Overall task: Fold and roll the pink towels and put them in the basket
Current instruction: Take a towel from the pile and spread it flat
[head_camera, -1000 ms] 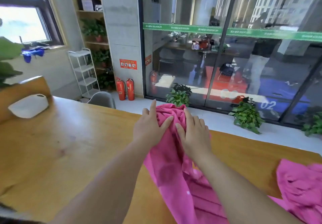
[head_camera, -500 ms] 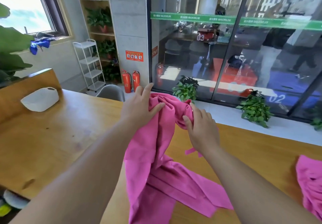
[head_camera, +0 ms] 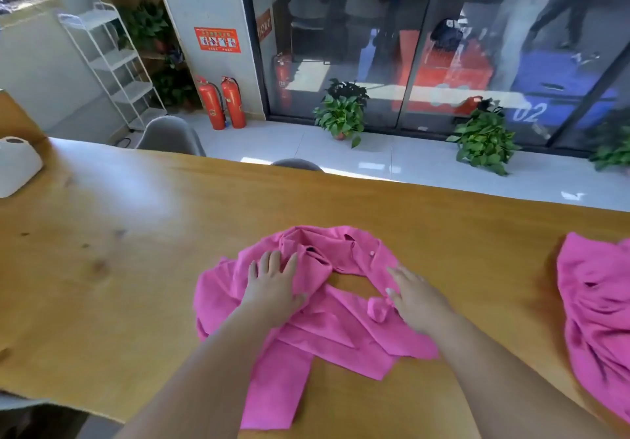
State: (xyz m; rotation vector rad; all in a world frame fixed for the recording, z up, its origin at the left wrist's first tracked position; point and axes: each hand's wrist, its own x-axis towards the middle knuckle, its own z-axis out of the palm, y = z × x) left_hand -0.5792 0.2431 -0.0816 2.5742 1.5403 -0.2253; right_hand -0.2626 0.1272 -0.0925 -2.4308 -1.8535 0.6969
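A crumpled pink towel (head_camera: 334, 322) lies in a heap on the wooden table (head_camera: 136, 268) in front of me, one end hanging toward the near edge. My left hand (head_camera: 272, 285) rests flat on its left part with the fingers spread. My right hand (head_camera: 414, 297) lies on the towel's right part, fingers fairly straight, next to a small bunched fold. More pink towel cloth (head_camera: 600, 315) lies in a pile at the table's right edge. The white basket (head_camera: 17, 165) stands at the far left of the table.
Two grey chairs (head_camera: 170, 136) stand behind the table's far edge. Beyond are a white shelf rack (head_camera: 109, 63), two red fire extinguishers (head_camera: 223, 102), potted plants (head_camera: 342, 112) and a glass wall.
Both hands held the towel up in the air before; it now lies on the table with both hands resting on it. The view has tilted downward.
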